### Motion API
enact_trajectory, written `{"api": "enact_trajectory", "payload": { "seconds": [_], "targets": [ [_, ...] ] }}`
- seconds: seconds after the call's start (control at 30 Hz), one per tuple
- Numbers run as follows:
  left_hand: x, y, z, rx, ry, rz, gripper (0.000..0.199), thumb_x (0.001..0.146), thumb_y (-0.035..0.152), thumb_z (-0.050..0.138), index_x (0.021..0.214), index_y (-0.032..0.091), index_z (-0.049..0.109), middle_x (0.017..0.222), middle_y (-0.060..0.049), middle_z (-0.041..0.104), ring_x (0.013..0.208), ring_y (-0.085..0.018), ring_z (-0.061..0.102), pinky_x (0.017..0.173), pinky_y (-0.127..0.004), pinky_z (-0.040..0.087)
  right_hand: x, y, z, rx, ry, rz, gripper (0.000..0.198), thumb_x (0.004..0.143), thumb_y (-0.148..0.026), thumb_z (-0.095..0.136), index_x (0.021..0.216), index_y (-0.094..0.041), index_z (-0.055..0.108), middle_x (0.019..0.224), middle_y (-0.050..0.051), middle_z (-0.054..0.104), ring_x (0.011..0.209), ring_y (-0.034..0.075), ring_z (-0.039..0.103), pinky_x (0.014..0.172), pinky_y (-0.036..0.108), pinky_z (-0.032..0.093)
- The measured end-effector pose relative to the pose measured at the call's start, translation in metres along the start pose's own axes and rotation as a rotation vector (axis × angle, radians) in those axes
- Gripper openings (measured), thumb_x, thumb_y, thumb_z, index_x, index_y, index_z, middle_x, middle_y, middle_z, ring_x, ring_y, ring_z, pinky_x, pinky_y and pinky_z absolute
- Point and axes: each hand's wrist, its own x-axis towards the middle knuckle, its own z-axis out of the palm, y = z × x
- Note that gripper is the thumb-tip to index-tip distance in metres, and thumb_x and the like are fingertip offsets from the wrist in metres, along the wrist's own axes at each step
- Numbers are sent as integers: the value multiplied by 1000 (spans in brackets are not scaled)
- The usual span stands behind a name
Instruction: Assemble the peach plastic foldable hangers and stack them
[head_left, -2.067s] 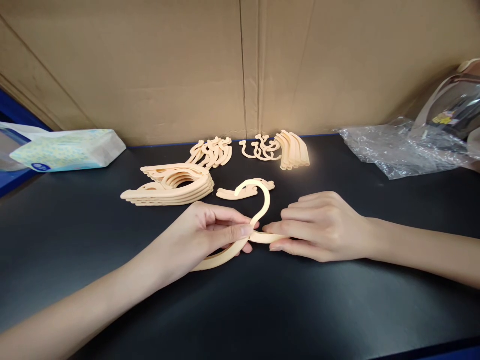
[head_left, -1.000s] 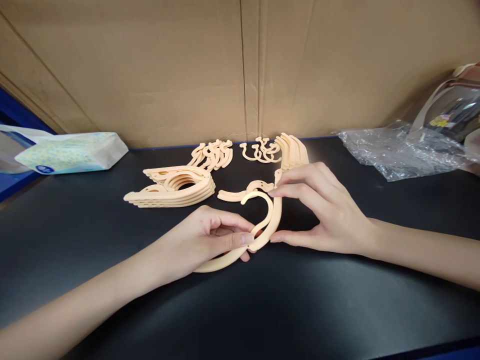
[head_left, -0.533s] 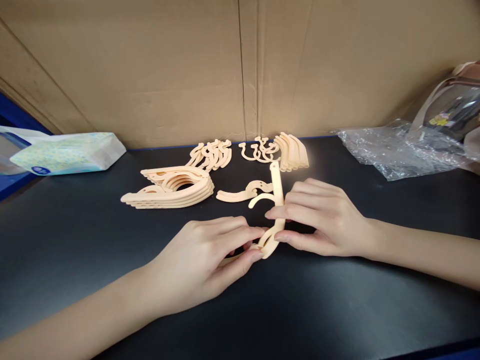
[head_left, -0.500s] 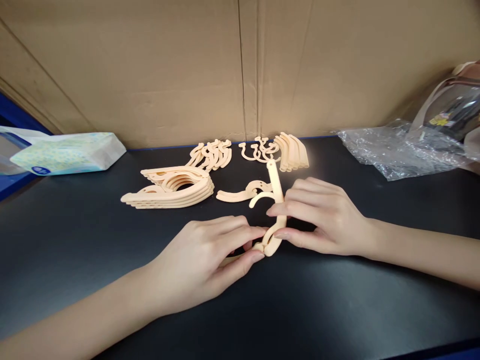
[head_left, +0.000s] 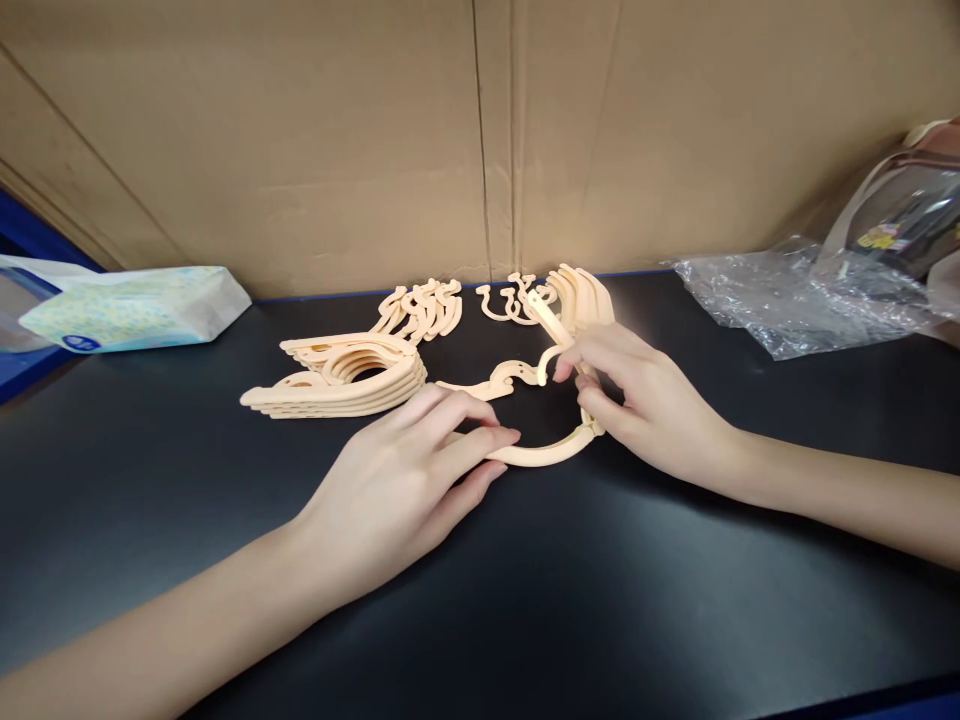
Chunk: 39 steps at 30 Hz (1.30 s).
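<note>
Evidently, the left hand (head_left: 405, 480) is the nearer of the two over the black table (head_left: 525, 600), thumb and fingers closed on the curved lower arm of a pale hanger (head_left: 547, 455), which sits between the near edge and the middle. The right hand (head_left: 652, 405) grips the same hanger just past its joint (head_left: 591, 428); the fingers hide part of that meeting, so its fit cannot be told. Should the hands pull unevenly, the joint might twist and pop apart, and a hasty turn could slip the arm from the left fingertips. Beyond, the hook (head_left: 545, 366) curls down by a loose piece (head_left: 480, 385); whether they touch is unclear, but a low sweep might drag it along. Towards the left edge, a stack of hangers (head_left: 352, 385) lies just behind the left knuckles, and a nudge from them could topple it. The upper arm (head_left: 547, 318) slants towards the far edge; swung farther, it could scatter the bundle of arms (head_left: 589, 290) and small hooks (head_left: 495, 308) there. Left along that edge are more curved parts (head_left: 427, 308), while near the far right corner crinkled plastic (head_left: 780, 300) could hide anything that sprang loose
</note>
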Motion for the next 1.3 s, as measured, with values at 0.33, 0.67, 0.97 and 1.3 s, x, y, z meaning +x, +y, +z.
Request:
{"api": "enact_trajectory", "payload": {
  "seconds": [0.33,0.67,0.97,1.3],
  "targets": [
    [0,-5,2,3,-124,-91,47,99,29,43,144,15,43,151,-14,41,140,-27,38,113,-47,37,3,17,3,-406,41,-49,22,82,-4,43,92,-19,56,79,4,65,72,21,58,66,32,39],
    [-1,-7,3,4,-175,-129,49,100,37,39,140,10,47,143,-16,51,129,-29,50,107,-50,44,3,18,3,-550,8,-118,22,93,-8,43,104,-14,61,94,7,72,85,22,66,72,33,40],
    [-2,2,-1,205,-59,-74,28,95,26,49,112,9,62,107,-15,67,94,-31,65,77,-45,56,3,19,3,-537,1,-157,19,95,-11,46,98,-15,64,93,6,72,83,21,64,73,32,43],
    [1,4,-9,472,29,-2,15,89,23,55,76,15,59,71,-5,57,73,-28,61,67,-41,47,4,20,3,-480,-31,-167,17,93,-11,51,97,-17,66,88,1,69,80,19,61,72,29,42]
  ]
}}
